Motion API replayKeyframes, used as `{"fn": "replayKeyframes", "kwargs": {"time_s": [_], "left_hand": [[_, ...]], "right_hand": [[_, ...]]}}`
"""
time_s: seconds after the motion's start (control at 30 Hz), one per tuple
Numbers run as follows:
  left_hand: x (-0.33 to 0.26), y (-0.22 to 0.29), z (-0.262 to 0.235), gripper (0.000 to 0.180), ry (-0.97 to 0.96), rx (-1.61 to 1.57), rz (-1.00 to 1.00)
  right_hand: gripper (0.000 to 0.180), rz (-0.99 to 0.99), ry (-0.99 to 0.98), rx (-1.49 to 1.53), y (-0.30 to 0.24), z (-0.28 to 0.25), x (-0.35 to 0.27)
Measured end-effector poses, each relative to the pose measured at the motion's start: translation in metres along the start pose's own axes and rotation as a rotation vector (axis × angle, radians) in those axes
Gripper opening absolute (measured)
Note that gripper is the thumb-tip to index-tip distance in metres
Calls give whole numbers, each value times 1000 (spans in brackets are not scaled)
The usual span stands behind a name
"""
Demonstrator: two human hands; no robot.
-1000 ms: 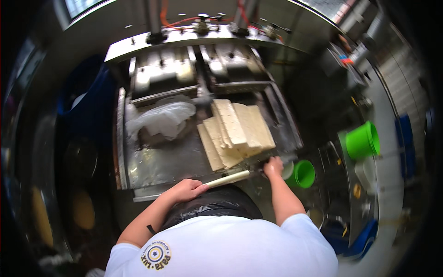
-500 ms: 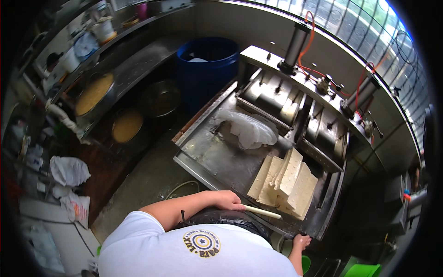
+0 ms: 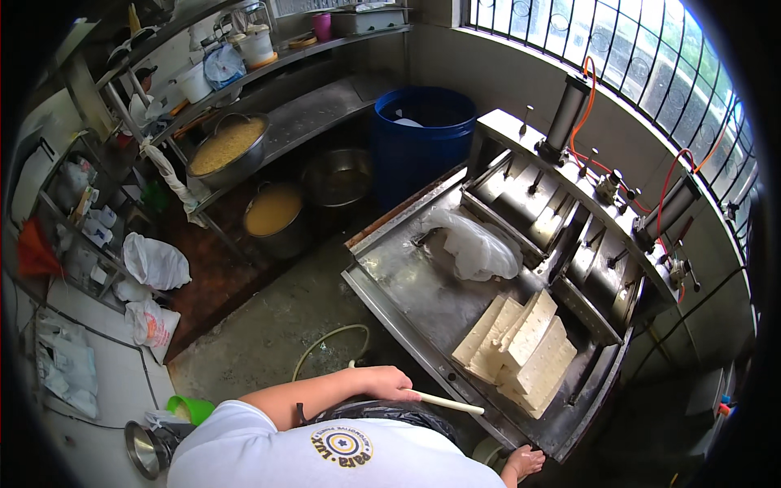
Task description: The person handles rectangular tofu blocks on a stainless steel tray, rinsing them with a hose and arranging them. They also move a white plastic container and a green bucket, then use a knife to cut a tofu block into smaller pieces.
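My left hand is closed around a pale cream tube, which points right toward the metal table's near edge. Its far end lies over the edge, and whether it joins the hose on the floor is hidden. My right hand is beside the near corner of the metal table, fingers apart, with nothing visible in it. Stacked, leaning slabs that look like tofu lie on the table between the hands and the presses. Farther back, a crumpled, translucent white cloth or plastic sheet lies on the tabletop.
Two press cylinders with orange air lines stand behind the table. A blue barrel is at the back. Left are pots of yellowish contents and a steel basin. A hose curls on the floor near a green container.
The whole view has shifted, so the table and presses sit farther right and lower. My right hand has loosened from the table corner. My left hand still grips the tube.
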State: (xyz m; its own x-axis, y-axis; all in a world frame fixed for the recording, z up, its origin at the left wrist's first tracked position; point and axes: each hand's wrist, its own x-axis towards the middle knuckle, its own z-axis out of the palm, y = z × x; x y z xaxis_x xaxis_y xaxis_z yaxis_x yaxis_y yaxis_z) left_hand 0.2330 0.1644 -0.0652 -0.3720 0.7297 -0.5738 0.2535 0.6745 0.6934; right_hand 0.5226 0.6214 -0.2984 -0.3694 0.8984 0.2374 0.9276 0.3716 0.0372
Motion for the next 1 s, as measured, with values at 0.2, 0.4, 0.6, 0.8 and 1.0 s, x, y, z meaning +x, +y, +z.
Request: {"fn": "replayKeyframes", "kwargs": {"time_s": [0.2,0.4,0.6,0.8,1.0], "left_hand": [[-11,-14,-7,66,40,-2,80],[-27,-59,-8,53,110,-16,15],[-77,-103,-24,46,211,-143,103],[-79,-168,-51,42,66,-395,114],[-64,-185,-69,43,-53,-411,133]], "right_hand": [[34,26,149,11,8,19,-12],[20,-202,6,419,-107,-82,-33],[24,-254,-407,616,-267,-98,-111],[28,-627,-847,1296,-356,-148,-141],[27,-185,-1135,1109,-285,-141,-157]]}}
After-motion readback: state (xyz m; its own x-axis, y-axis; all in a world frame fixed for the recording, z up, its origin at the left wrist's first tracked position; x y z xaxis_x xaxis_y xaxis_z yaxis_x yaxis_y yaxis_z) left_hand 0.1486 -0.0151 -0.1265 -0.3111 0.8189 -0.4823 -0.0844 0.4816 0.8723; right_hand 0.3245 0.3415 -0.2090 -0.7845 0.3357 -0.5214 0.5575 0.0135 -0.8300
